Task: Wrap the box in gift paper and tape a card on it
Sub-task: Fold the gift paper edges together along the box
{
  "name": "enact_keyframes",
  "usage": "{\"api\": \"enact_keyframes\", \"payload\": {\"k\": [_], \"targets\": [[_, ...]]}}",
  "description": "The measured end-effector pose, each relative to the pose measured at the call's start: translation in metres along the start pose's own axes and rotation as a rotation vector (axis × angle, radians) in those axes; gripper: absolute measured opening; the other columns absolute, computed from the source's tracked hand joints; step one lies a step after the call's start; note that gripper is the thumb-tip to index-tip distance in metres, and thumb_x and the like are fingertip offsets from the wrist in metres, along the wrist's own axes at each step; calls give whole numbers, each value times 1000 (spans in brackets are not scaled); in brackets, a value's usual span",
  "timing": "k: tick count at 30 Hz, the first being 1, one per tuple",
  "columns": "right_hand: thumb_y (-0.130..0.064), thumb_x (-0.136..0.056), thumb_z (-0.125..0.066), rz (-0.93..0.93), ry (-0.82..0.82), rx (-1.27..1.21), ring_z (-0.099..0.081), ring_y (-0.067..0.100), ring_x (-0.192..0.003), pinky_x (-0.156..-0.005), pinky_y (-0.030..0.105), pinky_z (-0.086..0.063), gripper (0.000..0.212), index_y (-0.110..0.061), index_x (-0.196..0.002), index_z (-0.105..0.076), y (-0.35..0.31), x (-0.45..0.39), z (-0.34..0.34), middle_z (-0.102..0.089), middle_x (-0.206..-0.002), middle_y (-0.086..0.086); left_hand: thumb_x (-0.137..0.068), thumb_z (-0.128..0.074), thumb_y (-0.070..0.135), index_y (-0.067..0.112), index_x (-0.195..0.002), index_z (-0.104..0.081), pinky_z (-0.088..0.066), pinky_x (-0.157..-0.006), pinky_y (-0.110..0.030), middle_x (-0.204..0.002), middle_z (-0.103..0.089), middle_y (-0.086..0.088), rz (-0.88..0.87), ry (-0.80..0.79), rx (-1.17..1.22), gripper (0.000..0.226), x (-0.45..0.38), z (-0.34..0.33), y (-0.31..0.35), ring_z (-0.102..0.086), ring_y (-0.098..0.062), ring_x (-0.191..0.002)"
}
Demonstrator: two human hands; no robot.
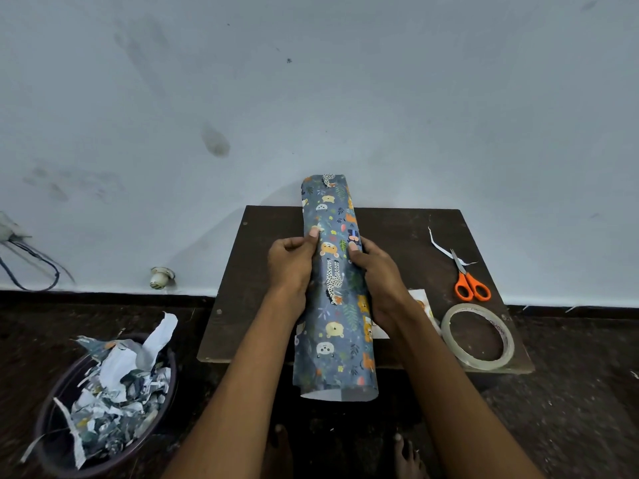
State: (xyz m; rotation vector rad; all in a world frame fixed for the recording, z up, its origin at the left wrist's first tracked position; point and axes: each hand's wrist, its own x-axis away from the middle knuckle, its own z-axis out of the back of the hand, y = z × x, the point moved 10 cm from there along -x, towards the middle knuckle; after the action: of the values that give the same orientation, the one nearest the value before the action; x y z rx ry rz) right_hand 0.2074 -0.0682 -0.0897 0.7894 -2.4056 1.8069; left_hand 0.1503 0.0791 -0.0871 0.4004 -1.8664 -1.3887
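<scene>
Blue gift paper (333, 305) printed with cartoon animals forms a long tube running away from me over the small dark table (408, 229). The box is hidden; I cannot tell whether it is inside. My left hand (290, 262) grips the tube's left side, thumb pressed on top. My right hand (378, 274) grips the right side the same way. A pale card (420, 300) with an orange print lies on the table, partly hidden under my right wrist. The tube's near end hangs past the table's front edge and shows its white underside.
Orange-handled scissors (468, 283) and a thin white paper strip (441, 248) lie at the table's right. A clear tape roll (479, 335) sits at its front right corner. A dark bin (103, 402) of paper scraps stands on the floor at left. A wall rises behind the table.
</scene>
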Motion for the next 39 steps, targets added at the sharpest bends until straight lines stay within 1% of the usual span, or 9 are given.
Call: {"api": "enact_keyframes", "payload": {"k": [3, 6, 11, 17, 22, 27, 31, 36, 39], "targets": [[-15, -106, -52, -4, -13, -27, -68, 35, -96, -93, 53, -57, 33, -4, -137, -56, -1, 2, 0, -68, -125, 25, -83, -83, 33, -13, -111, -67, -62, -58, -33, -97, -76, -22, 60, -67, 83, 56, 7, -4, 1, -72, -28, -77], [-15, -104, -56, -5, -2, -72, -70, 34, -96, -90, 51, -59, 34, -7, -137, -56, -2, 3, 2, -70, -123, 22, -73, -87, 39, -5, -105, -74, -64, -72, -41, -96, -77, -19, 108, -160, 98, 56, 9, -9, 1, -75, -32, -85], [-13, -103, -57, -34, -8, -140, -71, 29, -97, -79, 41, -62, 32, -6, -135, -56, 1, 5, 0, -70, -124, 20, -56, -92, 60, 7, -122, -71, -54, -100, -54, -118, -73, -19, 127, -400, 54, 87, 15, -31, 3, -71, -37, -108], [-13, -104, -56, 39, 3, -57, -72, 27, -96, -80, 37, -63, 28, -3, -131, -57, -4, 5, -3, -71, -120, 19, -71, -86, 53, 7, -119, -72, -60, -87, -43, -112, -75, -17, 116, -378, 38, 68, 19, -30, 8, -73, -35, -101], [-16, -103, -60, 152, 38, 188, -72, 24, -106, -89, 37, -61, 32, -5, -133, -59, -12, 5, 1, -71, -120, 12, -75, -88, 37, 2, -104, -74, -61, -59, -30, -87, -78, -12, 63, -220, -10, 48, 18, -13, 15, -77, -25, -73], [-23, -99, -65, 175, 29, 184, -72, 22, -102, -80, 33, -59, 34, -15, -131, -58, -16, 8, -1, -69, -118, 9, -69, -93, 36, 1, -95, -74, -64, -70, -40, -83, -78, -12, 12, -163, -93, 47, 19, -9, 17, -77, -27, -73], [-38, -89, -70, 371, 90, 425, -64, 12, -102, -88, 33, -57, 47, -35, -132, -54, -28, 16, -3, -54, -120, 3, -64, -95, 43, 3, -102, -70, -64, -74, -44, -88, -78, -10, -45, -156, -152, 60, 17, -11, 19, -77, -26, -76], [-18, -95, -69, 606, 169, 533, -59, 1, -98, -87, 21, -54, 56, -25, -146, -46, -44, 33, -6, -41, -123, 2, -84, -82, 34, 9, -87, -77, -60, -70, -35, -81, -78, -6, -73, -264, -245, 26, 15, -22, 20, -74, -22, -72], [-20, -91, -71, 692, 224, 639, -56, 9, -100, -88, 14, -47, 55, -23, -141, -49, -49, 38, -9, -39, -122, 4, -91, -76, 32, 15, -69, -76, -57, -74, -36, -77, -77, -6, -93, -308, -317, 28, 12, -22, 20, -71, -17, -68]]}}
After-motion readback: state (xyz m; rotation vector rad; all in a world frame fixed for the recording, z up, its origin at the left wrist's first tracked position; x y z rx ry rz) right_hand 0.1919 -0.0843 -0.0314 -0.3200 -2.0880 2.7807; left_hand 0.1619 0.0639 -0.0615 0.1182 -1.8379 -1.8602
